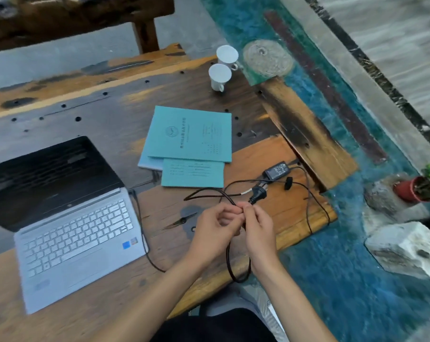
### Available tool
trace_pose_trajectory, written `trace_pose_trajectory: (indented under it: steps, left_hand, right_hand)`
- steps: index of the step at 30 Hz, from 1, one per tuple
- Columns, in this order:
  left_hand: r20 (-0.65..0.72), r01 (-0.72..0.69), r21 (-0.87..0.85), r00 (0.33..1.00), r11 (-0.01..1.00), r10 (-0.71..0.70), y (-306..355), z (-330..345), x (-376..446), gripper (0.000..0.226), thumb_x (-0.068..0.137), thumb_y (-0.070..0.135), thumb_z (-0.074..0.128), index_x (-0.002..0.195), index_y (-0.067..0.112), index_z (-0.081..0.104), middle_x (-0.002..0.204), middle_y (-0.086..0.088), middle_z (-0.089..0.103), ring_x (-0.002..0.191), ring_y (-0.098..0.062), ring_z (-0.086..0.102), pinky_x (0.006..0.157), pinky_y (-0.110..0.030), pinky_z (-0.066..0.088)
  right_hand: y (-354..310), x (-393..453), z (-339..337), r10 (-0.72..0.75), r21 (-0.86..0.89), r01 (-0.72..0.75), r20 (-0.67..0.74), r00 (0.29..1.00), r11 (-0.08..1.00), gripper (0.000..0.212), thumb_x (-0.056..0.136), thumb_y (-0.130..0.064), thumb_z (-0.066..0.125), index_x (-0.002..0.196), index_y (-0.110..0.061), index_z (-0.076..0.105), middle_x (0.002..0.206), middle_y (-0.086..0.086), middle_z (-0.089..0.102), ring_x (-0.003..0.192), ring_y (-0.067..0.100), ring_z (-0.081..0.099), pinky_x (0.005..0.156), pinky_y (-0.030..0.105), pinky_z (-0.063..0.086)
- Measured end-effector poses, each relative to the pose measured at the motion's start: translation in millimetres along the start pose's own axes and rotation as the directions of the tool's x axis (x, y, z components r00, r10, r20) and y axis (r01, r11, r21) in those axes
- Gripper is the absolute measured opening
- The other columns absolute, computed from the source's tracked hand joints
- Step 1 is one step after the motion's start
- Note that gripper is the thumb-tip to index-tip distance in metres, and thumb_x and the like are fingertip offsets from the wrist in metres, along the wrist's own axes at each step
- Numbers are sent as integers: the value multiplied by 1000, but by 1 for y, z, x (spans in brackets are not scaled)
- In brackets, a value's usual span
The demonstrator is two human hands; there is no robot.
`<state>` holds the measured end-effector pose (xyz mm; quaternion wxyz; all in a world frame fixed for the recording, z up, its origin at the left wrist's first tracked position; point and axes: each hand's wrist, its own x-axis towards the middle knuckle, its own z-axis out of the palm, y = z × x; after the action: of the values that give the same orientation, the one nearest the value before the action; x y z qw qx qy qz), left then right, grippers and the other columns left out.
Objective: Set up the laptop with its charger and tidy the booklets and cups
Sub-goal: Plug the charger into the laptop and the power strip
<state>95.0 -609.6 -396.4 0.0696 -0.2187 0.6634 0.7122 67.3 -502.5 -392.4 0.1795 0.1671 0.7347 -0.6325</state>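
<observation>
A: Both hands first, closest to cam. Left hand and right hand meet over the bench front edge, fingers of each pinching the dark power cord at the same spot. Loop of cord hangs below them, past the bench edge.

B: Big stuff?

A: Bench is rough wood w/ bolt holes. Laptop sits left, lid open, screen dark, silver keyboard deck. Thin cable runs from its right side toward the front edge.

B: Booklets?

A: Teal booklets at centre, overlapping in a loose pile, one poking out lower down, a pale one under the left edge. Near the laptop, not touching.

B: Charger?

A: Black charger brick lies right of the booklets, label up. Wall plug rests just beyond the hands, cord tangled around it.

B: Cups?

A: Two white cups far side, just beside each other, handles to the right. Can't tell if they touch.
</observation>
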Motion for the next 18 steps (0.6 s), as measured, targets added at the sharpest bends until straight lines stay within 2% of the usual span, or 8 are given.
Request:
trace_pose_trajectory:
  steps: [2,6,8,10,12,15,17,18]
  left_hand:
    - [64,25,-5,998,1000,-25,4,14,7,13,88,19,75,100,13,75,86,-8,77,78,-18,72,71,-27,59]
    - [204,38,69,978,997,-52,12,41,27,15,91,16,72,105,13,76,90,-5,78,84,-12,72,81,-25,59]
    - [275,53,106,958,993,-81,14,55,41,15,96,17,66,106,17,76,89,0,78,83,-8,70,77,-22,57]
    - [334,1,224,939,975,-77,15,67,61,20,100,19,58,107,22,77,91,10,77,87,0,68,79,-23,55]
    - [393,-113,358,919,927,-39,19,80,84,24,100,23,55,105,27,78,99,18,76,97,2,67,86,-25,53]
    - [441,-265,477,897,838,32,22,101,121,28,91,22,53,83,37,76,89,38,68,88,8,65,75,-13,47]
    - [421,-270,573,907,774,4,17,116,148,29,84,25,49,72,41,70,77,35,67,74,10,64,62,-11,45]
    - [403,-249,621,915,743,-30,12,123,162,28,85,27,47,73,41,68,76,24,69,69,3,65,61,-17,49]
  right_hand:
    - [0,6,-15,4,17,-4,-52,999,1000,26,106,-21,50,94,-22,74,85,-3,77,78,7,71,61,19,55]
    - [0,26,-42,22,33,-18,-138,990,999,28,105,-23,50,92,-28,74,91,2,77,90,17,73,77,33,58]
    - [-4,40,-55,17,39,-10,-182,983,999,30,106,-22,48,90,-27,73,88,-3,76,86,14,72,72,29,58]
    - [-9,55,-69,17,32,-10,-225,974,999,31,106,-21,47,89,-26,72,84,-12,75,80,5,70,67,20,54]
    - [-14,72,-83,34,24,-28,-261,965,999,30,107,-22,46,92,-25,71,89,-13,75,86,4,71,77,26,55]
    - [-18,98,-102,72,62,-57,-281,957,996,31,107,-21,44,93,-20,71,101,1,77,103,20,71,98,46,54]
    - [-22,114,-114,86,110,-55,-308,948,992,32,107,-19,44,91,-19,71,97,0,78,100,16,73,98,42,54]
    - [-23,121,-120,89,115,-55,-320,943,992,32,108,-19,44,91,-19,71,94,-4,78,97,10,73,95,37,55]
